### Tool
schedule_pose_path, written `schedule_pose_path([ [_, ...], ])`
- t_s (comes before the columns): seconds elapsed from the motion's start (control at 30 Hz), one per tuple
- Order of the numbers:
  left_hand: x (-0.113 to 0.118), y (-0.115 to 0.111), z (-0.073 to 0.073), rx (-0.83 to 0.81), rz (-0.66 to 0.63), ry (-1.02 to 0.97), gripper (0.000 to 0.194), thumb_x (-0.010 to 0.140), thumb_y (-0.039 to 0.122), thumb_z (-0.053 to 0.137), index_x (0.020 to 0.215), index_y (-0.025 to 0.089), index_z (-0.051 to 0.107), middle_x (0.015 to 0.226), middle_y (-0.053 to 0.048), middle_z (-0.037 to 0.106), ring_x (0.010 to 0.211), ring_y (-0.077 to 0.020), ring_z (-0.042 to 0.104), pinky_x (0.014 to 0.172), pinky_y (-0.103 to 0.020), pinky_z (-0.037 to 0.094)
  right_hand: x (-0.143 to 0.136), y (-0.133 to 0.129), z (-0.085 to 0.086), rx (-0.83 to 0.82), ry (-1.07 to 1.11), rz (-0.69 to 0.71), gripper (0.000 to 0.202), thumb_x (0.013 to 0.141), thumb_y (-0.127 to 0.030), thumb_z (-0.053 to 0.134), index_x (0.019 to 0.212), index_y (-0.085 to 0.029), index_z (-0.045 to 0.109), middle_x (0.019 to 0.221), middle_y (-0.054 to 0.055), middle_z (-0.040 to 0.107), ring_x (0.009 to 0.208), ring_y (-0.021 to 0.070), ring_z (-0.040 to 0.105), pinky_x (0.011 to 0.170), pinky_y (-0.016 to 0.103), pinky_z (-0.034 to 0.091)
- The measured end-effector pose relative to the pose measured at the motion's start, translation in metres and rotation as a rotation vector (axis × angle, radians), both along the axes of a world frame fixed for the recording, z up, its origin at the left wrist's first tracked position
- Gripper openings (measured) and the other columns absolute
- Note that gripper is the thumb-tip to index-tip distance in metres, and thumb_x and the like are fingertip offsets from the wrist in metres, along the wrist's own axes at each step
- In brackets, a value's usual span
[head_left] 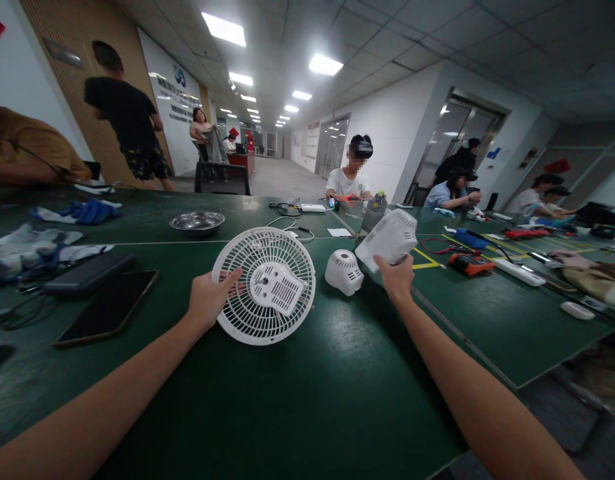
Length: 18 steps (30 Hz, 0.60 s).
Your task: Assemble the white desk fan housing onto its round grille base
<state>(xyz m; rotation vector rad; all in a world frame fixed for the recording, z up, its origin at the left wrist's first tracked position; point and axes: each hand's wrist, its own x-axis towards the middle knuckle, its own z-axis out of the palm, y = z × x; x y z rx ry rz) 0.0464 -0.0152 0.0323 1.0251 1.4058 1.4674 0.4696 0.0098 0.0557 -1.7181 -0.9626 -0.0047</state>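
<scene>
My left hand (211,298) grips the left rim of a round white fan grille (264,285), which is tilted up with a vented hub at its centre. On the right, my right hand (396,275) holds the lower edge of a white plastic housing (387,239) above the table. Between the two stands a small white vented motor cover (344,272) on the green table (287,413). The fingertips behind the housing are partly hidden.
A metal bowl (197,223) sits behind the grille. At left lie a black phone (107,308), a dark case (90,275) and gloves (87,211). An orange multimeter (471,264) and a white power strip (519,272) are at right. A person (350,175) sits opposite.
</scene>
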Motion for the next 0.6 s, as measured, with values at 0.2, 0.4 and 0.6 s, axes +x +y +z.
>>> schedule_pose_path([
  [0.2, 0.001, 0.002, -0.001, 0.034, 0.017, 0.005, 0.031, 0.072, 0.033, 0.081, 0.093, 0.012, 0.070, 0.076, -0.009, 0.075, 0.068, -0.0239, 0.074, 0.068, -0.039, 0.062, -0.051, -0.013, 0.012, 0.096, -0.113, 0.203, 0.080, 0.062, -0.058, 0.075, 0.125, -0.018, 0.045, 0.102, 0.012, 0.071, 0.088, 0.0284, 0.068, 0.080, 0.039, 0.051],
  [0.4, 0.002, 0.000, 0.002, 0.036, 0.015, 0.023, 0.028, 0.073, 0.031, 0.080, 0.092, 0.013, 0.070, 0.076, -0.008, 0.075, 0.068, -0.0239, 0.074, 0.065, -0.039, 0.062, -0.058, -0.016, 0.005, -0.018, -0.196, 0.240, 0.080, 0.060, -0.058, 0.076, 0.124, -0.019, 0.047, 0.103, 0.012, 0.070, 0.088, 0.0299, 0.068, 0.081, 0.042, 0.052],
  [0.6, 0.001, -0.001, 0.002, 0.024, 0.004, 0.029, 0.029, 0.074, 0.033, 0.079, 0.092, 0.013, 0.070, 0.077, -0.009, 0.075, 0.068, -0.0244, 0.074, 0.064, -0.039, 0.061, 0.004, -0.013, 0.015, -0.001, -0.143, 0.091, 0.080, 0.059, -0.054, 0.077, 0.123, -0.018, 0.048, 0.103, 0.013, 0.070, 0.087, 0.0285, 0.068, 0.082, 0.041, 0.052],
])
